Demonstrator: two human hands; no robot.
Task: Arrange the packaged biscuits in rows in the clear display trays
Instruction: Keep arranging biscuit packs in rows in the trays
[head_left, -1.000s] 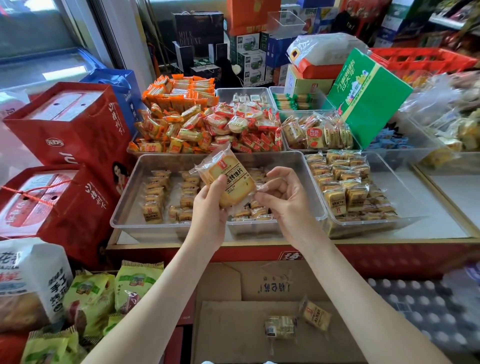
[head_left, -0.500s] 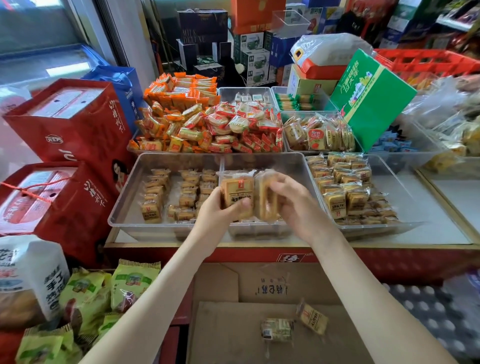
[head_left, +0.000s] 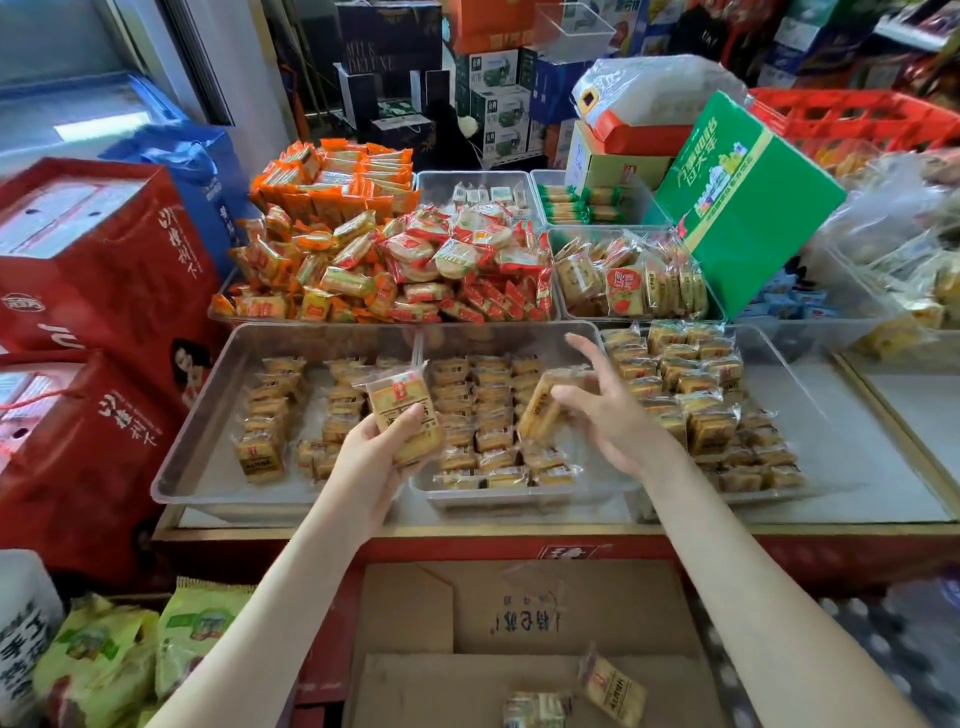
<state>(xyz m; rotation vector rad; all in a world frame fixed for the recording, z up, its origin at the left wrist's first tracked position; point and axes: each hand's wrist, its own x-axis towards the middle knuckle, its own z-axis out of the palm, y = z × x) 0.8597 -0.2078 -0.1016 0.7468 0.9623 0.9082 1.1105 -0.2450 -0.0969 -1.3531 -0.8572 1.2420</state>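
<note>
My left hand (head_left: 371, 452) grips a clear-wrapped yellow biscuit pack (head_left: 402, 410) held flat above the seam between two clear trays. My right hand (head_left: 605, 415) holds a second biscuit pack (head_left: 545, 402) on edge, tilted, over the middle tray (head_left: 498, 496), where several packs lie in rows. The left tray (head_left: 208, 447) holds shorter rows of the same packs. Another clear tray (head_left: 826, 431) on the right is filled with similar packs.
Behind stand trays heaped with orange and red snack packs (head_left: 395, 260). Red gift boxes (head_left: 98, 291) crowd the left, a green carton (head_left: 748, 202) leans at back right. An open cardboard box (head_left: 519, 649) below the counter holds two loose packs (head_left: 610, 688). Green bags (head_left: 130, 654) lie lower left.
The single large pack held up a second ago came down over the trays and is now two packs, one in each hand; my right hand has drawn its pack rightward.
</note>
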